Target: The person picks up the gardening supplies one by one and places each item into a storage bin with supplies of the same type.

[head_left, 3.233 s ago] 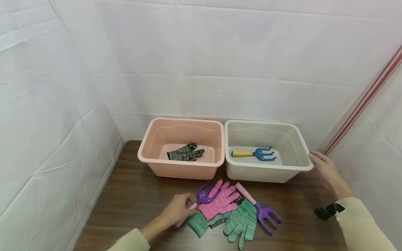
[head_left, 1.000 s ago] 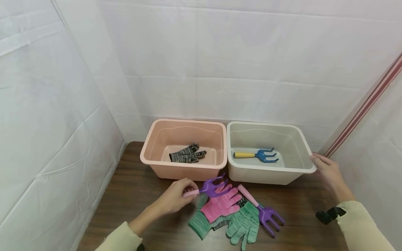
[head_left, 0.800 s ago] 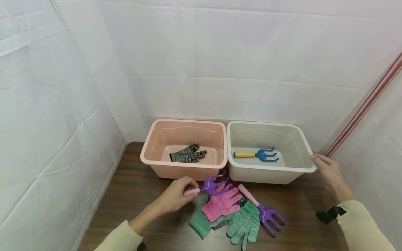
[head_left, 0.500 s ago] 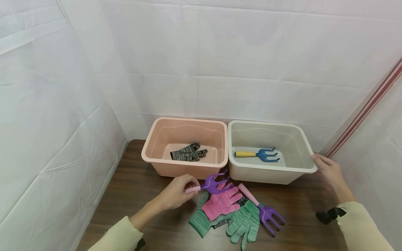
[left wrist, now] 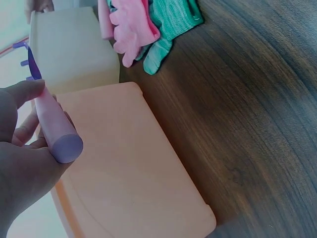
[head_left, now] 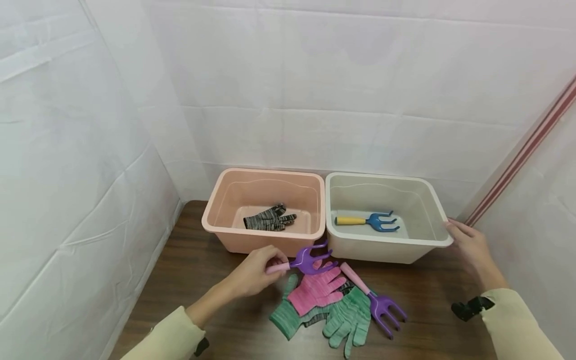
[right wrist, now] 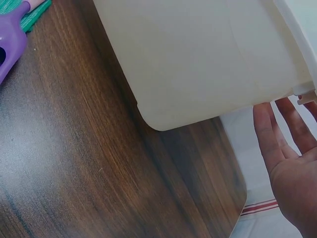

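Note:
My left hand (head_left: pixel 256 272) grips the pink handle of a purple garden hand fork (head_left: pixel 306 261), held above the glove pile and in front of the pink bin. In the left wrist view, thumb and fingers wrap the handle (left wrist: pixel 54 121). Beneath the fork lie a pink glove (head_left: pixel 315 294) and green gloves (head_left: pixel 348 320), partly covering a dark one. Beside them rests a second purple hand fork (head_left: pixel 381 307). My right hand (head_left: pixel 470 247) touches the right end of the white bin (head_left: pixel 382 250); in the right wrist view its fingers (right wrist: pixel 267 134) reach the wall below the rim fairly straight.
The pink bin (head_left: pixel 265 242), at left, contains a dark grey patterned glove (head_left: pixel 269 219). Inside the white bin lies a blue hand fork with a yellow handle (head_left: pixel 351 220). Both bins stand side by side on the wooden table (head_left: pixel 180 265), against white cloth walls (head_left: pixel 288 90).
My left hand has lifted the purple hand fork off the gloves and shifted it up and to the right, closer to the bins. My right hand stays at the white bin.

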`<move>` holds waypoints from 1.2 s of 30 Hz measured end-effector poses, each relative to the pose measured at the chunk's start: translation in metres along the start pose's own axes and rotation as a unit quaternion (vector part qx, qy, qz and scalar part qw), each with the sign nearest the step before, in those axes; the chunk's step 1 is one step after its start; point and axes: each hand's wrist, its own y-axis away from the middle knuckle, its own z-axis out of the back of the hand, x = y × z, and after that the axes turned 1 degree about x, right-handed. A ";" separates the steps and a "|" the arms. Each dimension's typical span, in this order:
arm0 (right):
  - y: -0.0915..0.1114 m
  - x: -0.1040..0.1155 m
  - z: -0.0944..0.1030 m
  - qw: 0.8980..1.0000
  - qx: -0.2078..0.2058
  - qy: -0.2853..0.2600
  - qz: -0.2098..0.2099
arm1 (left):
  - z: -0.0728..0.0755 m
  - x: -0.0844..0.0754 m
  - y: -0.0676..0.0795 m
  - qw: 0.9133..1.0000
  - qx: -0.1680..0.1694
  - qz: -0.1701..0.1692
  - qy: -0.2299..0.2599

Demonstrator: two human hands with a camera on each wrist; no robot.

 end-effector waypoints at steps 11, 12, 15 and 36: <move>-0.004 -0.007 0.002 0.999 0.001 0.040 -0.001 | -0.001 -0.006 0.001 1.000 -0.007 -0.009 0.012; -0.004 -0.007 0.002 0.999 0.000 0.048 0.001 | -0.001 -0.007 0.001 1.000 -0.009 -0.011 0.012; -0.004 -0.007 0.002 0.999 0.002 0.046 0.006 | 0.001 -0.009 -0.001 1.000 -0.013 -0.019 0.010; -0.002 -0.003 0.000 1.000 0.000 -0.012 0.026 | 0.018 -0.052 -0.030 0.999 0.002 -0.040 0.023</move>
